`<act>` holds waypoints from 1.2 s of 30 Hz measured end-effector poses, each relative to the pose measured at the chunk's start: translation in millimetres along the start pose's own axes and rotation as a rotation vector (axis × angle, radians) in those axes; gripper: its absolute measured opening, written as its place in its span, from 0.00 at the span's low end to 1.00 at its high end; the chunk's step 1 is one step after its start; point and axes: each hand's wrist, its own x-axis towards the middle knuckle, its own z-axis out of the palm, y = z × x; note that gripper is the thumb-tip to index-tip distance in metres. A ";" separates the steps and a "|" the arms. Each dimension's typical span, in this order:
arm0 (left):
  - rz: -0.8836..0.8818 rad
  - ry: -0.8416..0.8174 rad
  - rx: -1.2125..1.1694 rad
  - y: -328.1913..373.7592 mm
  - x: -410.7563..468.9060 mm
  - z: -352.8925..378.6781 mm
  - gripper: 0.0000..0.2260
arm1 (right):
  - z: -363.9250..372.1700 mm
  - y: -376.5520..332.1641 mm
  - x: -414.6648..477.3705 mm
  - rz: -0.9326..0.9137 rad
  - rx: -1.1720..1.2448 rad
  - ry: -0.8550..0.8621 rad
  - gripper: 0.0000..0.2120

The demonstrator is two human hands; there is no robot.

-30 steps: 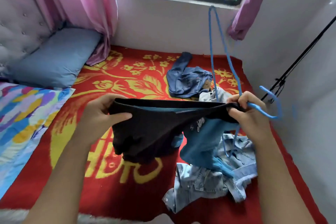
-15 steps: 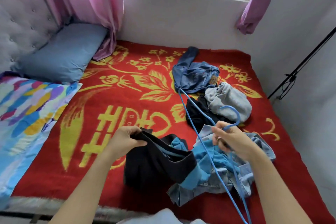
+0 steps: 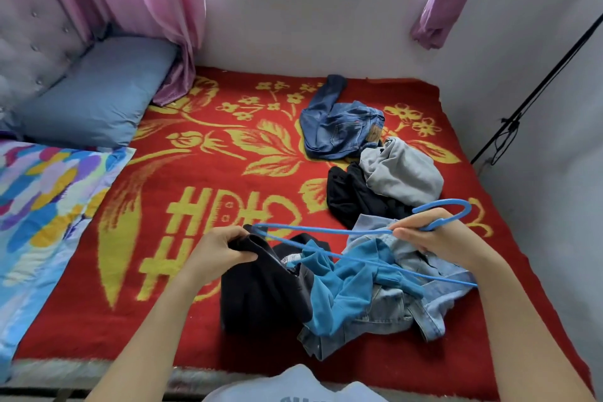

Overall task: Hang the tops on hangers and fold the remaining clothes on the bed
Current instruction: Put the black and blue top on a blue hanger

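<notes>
- Left hand: fingers curled, pinching the collar edge of the black top, near-middle of the bed.
- Best bet: hold that neck hole wide, feed the left tip of the blue hanger through it, then seat one shoulder at a time.
- Neck tag inside the collar: too small to read.
- Right hand: fingers pinching the hanger just below its hook. Better held level, probably, to avoid snagging the teal top underneath.
- Far right: jeans, waistband patch unreadable.
</notes>
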 end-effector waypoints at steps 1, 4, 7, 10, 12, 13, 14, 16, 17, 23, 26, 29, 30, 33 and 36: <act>0.004 0.013 0.010 -1.8 0.0 0.0 0.07 | -1.4 -0.7 -0.9 0.004 0.019 -0.025 0.06; 0.028 0.058 0.032 -7.2 -1.1 0.9 0.07 | -4.7 0.2 -0.5 0.029 0.081 0.023 0.06; 0.032 0.095 0.020 -11.2 -1.4 1.0 0.08 | -7.3 1.3 0.5 0.025 0.092 0.066 0.07; 0.048 0.067 0.013 -13.3 -2.3 -0.8 0.08 | -4.5 4.0 2.8 0.019 0.043 0.042 0.07; 0.067 0.034 0.010 -13.0 -4.1 -1.4 0.09 | 0.2 5.3 3.9 0.016 0.030 0.013 0.08; 0.072 0.020 0.014 -13.1 -4.5 -1.4 0.10 | 2.3 5.8 4.2 0.014 0.029 0.004 0.08; 0.074 0.009 0.020 -13.2 -4.6 -1.3 0.10 | 3.8 6.4 3.9 0.012 0.029 0.000 0.09; 0.078 -0.007 0.045 -12.9 -4.9 -1.5 0.10 | 5.5 7.1 3.5 0.006 0.036 0.000 0.11; 0.088 -0.015 0.066 -13.4 -4.5 -1.3 0.10 | 5.2 6.7 3.0 0.003 0.038 0.002 0.10; 0.206 -0.013 0.369 -16.7 -1.2 4.2 0.09 | 6.6 1.6 2.1 -0.009 0.123 0.072 0.12; 0.309 0.080 0.476 -16.8 -2.0 6.2 0.10 | 11.8 0.5 1.8 -0.011 0.214 0.125 0.15; 0.363 0.123 0.466 -18.4 -2.9 1.2 0.07 | 14.2 -4.8 2.0 -0.048 0.184 0.098 0.15; 0.397 0.126 0.479 -18.2 -3.2 -0.1 0.07 | 14.5 -7.6 2.6 -0.058 0.157 0.075 0.16; 0.560 0.124 0.506 -7.3 -6.4 3.7 0.07 | 19.0 -21.2 8.2 -0.103 0.091 0.035 0.18; 0.674 0.131 0.473 13.6 -10.2 25.5 0.10 | 38.9 -36.3 20.1 -0.184 0.016 0.104 0.19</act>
